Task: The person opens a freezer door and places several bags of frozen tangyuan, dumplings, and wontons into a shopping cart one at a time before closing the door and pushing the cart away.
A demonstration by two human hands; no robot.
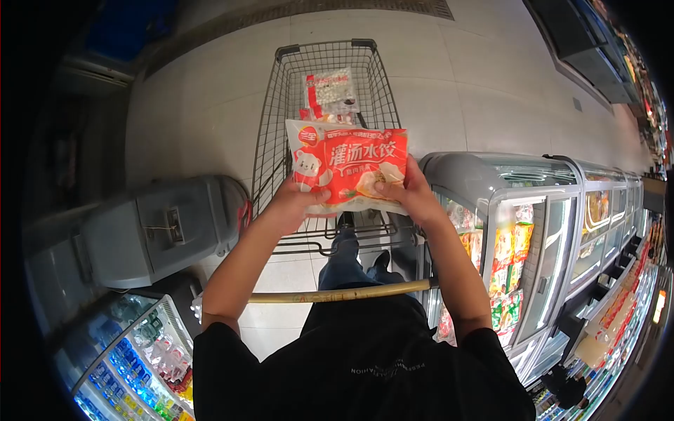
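I hold a red and white bag of frozen dumplings (349, 165) with large white Chinese lettering, face up over the wire shopping cart (272, 133). My left hand (293, 203) grips its lower left corner, thumb on top. At the lower right edge, my right hand (409, 191) pinches the bag. A clear bag of white frozen pieces with a red stripe (330, 92) lies in the cart's basket, farther from me. The cart's wooden push handle (337, 295) crosses in front of my waist.
A glass-topped chest freezer with packaged food (533, 231) runs along my right, its sliding lid partly open. Another freezer with colourful packs (133, 351) stands at my lower left, behind it a grey unit (165, 228). Pale tiled floor (456, 77) stretches ahead of the cart.
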